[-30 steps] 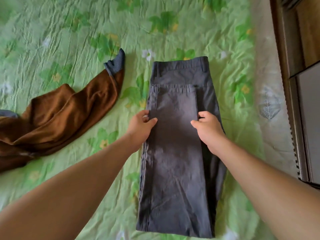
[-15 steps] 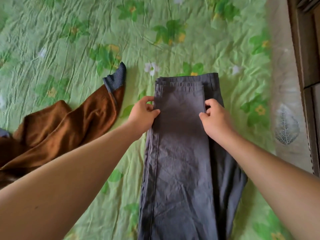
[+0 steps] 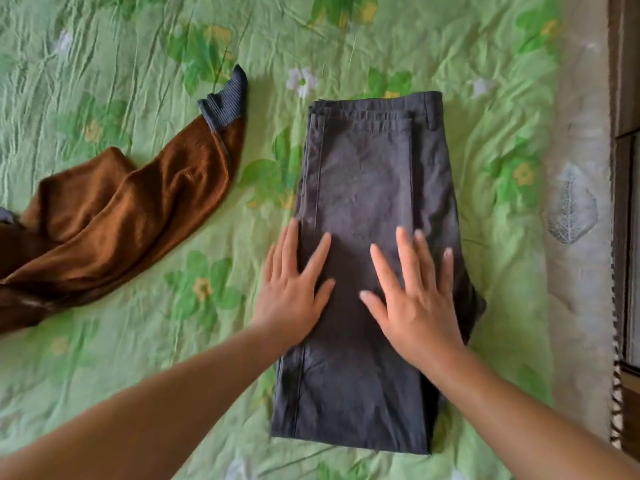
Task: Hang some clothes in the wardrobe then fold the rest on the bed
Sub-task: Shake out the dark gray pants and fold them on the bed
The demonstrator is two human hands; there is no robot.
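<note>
Two hands press flat on folded dark grey trousers point(image 3: 363, 188) laid lengthwise on a bed point(image 3: 138, 46) covered in green floral bedding. The left hand point(image 3: 294, 292) rests at the fold's left edge, the right hand point(image 3: 415, 299) beside it, fingers spread. A brown sweater point(image 3: 114, 216) with a grey ribbed cuff point(image 3: 225, 102) lies crumpled to the left, apart from the trousers.

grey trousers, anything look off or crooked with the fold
Slightly. The grey trousers are folded, but the lower layer bulges out past the top layer's right edge beside the right hand. The brown sweater lies crumpled, unfolded, to their left.
</note>
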